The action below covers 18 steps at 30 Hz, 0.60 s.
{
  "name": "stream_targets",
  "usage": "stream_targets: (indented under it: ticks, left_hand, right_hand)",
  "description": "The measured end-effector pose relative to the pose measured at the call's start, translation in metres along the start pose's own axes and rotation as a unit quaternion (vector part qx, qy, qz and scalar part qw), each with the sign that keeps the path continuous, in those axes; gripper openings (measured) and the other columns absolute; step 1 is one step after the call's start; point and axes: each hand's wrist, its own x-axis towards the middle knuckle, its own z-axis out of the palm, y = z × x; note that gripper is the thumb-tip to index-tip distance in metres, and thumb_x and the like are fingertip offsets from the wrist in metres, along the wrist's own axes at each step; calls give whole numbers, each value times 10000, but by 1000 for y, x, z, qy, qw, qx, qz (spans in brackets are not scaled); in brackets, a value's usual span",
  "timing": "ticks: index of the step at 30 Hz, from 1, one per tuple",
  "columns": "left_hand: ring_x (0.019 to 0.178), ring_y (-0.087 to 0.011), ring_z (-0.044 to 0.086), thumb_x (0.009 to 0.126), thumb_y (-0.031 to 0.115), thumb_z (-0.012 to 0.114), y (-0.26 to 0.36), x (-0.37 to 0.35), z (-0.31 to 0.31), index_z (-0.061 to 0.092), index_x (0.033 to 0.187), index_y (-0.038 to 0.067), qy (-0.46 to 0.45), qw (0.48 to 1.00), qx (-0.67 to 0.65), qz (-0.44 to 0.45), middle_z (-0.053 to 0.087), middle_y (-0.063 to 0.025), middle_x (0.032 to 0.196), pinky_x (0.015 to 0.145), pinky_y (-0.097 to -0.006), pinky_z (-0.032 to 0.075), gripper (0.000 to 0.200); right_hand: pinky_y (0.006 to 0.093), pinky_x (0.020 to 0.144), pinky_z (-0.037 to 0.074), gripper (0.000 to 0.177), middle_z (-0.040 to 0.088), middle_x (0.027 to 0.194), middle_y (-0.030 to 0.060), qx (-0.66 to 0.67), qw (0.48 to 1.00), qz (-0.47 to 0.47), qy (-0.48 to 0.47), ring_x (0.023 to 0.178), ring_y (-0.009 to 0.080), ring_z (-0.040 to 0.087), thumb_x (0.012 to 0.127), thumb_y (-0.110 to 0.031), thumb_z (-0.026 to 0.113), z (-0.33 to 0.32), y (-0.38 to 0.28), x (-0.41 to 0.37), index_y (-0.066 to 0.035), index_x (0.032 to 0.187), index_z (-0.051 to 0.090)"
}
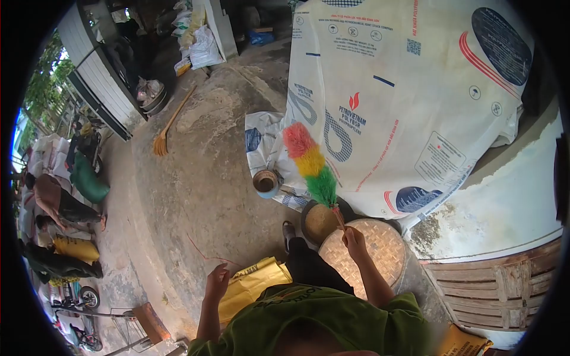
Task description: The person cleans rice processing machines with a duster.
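Observation:
My right hand (354, 238) is wrapped round the handle of a duster (312, 166) with pink, yellow and green bristles. The duster points up and away, in front of a large white printed sheet (380, 118). Under my right forearm lies a round woven tray (380, 244), beside a dark basin of grain (319, 221). My left hand (219, 279) is raised at the left with its fingers curled, near a yellow sack (252, 285); whether anything is in it is too small to tell.
A blue pot (266, 183) stands by the sheet's lower left corner. A broom (172, 127) lies on the concrete floor (160, 196). Several people bend over sacks at the far left, near motorbikes (89, 296). A wooden shutter (504, 285) is at the right.

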Motion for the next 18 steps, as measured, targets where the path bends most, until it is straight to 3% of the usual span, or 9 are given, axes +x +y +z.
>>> stream_targets:
  ticks: [1,2,3,5,6,9,14,17,18]
  left_hand:
    - [774,-248,594,775,136,544,0,27,-1,513,1032,20,4,1000,-3,3,600,-155,810,665,-322,474,283]
    - [773,-244,595,775,140,543,0,56,-2,517,1027,20,28,1000,-1,-7,601,-155,809,658,-322,475,281]
    - [772,-240,597,775,144,542,-1,88,-3,521,1023,19,55,998,0,-16,603,-155,808,650,-322,477,278]
    - [761,-240,601,774,169,545,-3,156,0,548,984,14,53,999,-8,3,610,-146,819,647,-316,472,261]
    - [766,-239,600,773,169,547,3,190,-2,554,975,13,21,1000,5,20,609,-144,826,657,-314,470,255]
    - [775,-237,598,771,167,551,36,264,-40,561,964,13,1,1000,2,20,607,-142,839,672,-310,465,247]
    - [778,-236,596,768,144,555,27,324,-113,582,921,8,96,993,-36,-64,605,-144,846,646,-312,465,207]
    - [772,-238,598,765,154,557,-15,370,-139,586,908,2,172,977,-39,-116,605,-152,841,636,-307,466,211]
    - [771,-240,598,764,162,557,-30,392,-147,582,913,0,171,979,-17,-110,604,-156,841,635,-309,467,222]
  right_hand:
    - [222,424,265,370,360,501,-36,-8,1000,-1,7,469,52,334,886,-313,363,8,9,31,-10,759,533]
    - [191,395,236,360,343,493,-49,-11,1000,-7,17,428,29,299,888,-301,373,20,18,66,9,925,551]
    - [191,395,236,360,343,493,-49,-11,1000,-17,13,428,29,299,888,-301,373,29,20,103,9,925,551]
    - [306,481,349,316,444,533,87,-158,985,36,51,495,144,433,822,-276,473,54,18,187,12,694,498]
    - [312,487,356,343,468,544,115,-133,990,-11,47,498,166,454,815,-311,477,70,22,232,14,709,505]
    - [244,457,328,271,434,539,0,-181,983,-36,4,490,71,386,831,-253,481,117,-22,340,6,771,540]
    - [299,478,363,262,473,557,78,-124,990,-46,-39,497,144,454,835,-256,470,191,-85,460,-8,877,544]
    - [216,433,316,250,410,532,-3,-105,989,-91,-43,471,61,374,864,-206,429,231,-102,518,5,907,556]
    - [206,406,306,259,408,525,-6,-47,997,-36,-53,443,53,363,869,-215,421,243,-100,539,4,913,554]
